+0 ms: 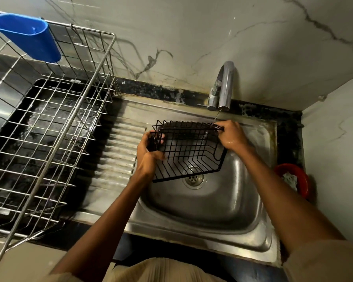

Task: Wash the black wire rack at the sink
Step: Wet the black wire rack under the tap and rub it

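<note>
The black wire rack (186,151) is held tilted over the steel sink basin (222,202), above the drain (193,178). My left hand (149,151) grips its left end. My right hand (231,136), wet, grips the top right rim. A thin stream of water falls from the steel tap (224,86) onto the rack's right rim beside my right hand.
A ribbed steel drainboard (118,151) lies left of the basin. A large chrome dish rack (49,123) with a blue plastic holder (27,36) stands on a black tray at the left. A red bowl (293,180) holding a scrubber sits at the sink's right, by the marble wall.
</note>
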`<state>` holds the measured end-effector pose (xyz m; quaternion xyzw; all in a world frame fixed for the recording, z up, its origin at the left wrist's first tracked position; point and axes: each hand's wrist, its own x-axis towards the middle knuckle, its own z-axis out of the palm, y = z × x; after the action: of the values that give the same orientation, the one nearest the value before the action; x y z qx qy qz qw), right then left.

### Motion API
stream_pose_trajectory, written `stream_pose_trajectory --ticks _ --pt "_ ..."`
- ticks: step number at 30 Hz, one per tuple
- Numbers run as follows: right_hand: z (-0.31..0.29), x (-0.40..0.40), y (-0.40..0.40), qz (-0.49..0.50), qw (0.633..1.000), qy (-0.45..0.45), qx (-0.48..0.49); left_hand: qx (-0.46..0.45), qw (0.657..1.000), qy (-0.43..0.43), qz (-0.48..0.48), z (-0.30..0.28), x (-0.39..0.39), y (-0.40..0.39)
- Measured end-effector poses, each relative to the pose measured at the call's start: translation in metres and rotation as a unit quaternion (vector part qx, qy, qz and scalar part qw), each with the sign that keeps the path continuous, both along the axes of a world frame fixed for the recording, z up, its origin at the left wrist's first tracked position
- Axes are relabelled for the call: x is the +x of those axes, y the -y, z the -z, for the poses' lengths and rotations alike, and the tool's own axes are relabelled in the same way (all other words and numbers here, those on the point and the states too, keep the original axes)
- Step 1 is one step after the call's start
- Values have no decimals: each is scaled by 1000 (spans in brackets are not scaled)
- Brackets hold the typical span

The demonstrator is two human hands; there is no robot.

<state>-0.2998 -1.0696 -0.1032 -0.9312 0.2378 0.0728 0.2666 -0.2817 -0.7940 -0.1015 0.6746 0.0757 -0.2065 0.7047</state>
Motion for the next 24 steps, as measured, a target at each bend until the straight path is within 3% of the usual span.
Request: stream_pose_trajectory --ticks 4,11,17,24 --pt "-7 9 0 15 1000 13 -8 33 998 -41 22 15 -7 -3" --pt "-53 18 -22 -56 995 55 -66 150 982 -77 85 37 -13 -17" --pt "-71 20 -29 -42 993 112 8 179 976 -43 117 43 -14 -18" --pt "-62 15 -24 -113 981 160 -8 292 942 -4 167 37 -5 7"
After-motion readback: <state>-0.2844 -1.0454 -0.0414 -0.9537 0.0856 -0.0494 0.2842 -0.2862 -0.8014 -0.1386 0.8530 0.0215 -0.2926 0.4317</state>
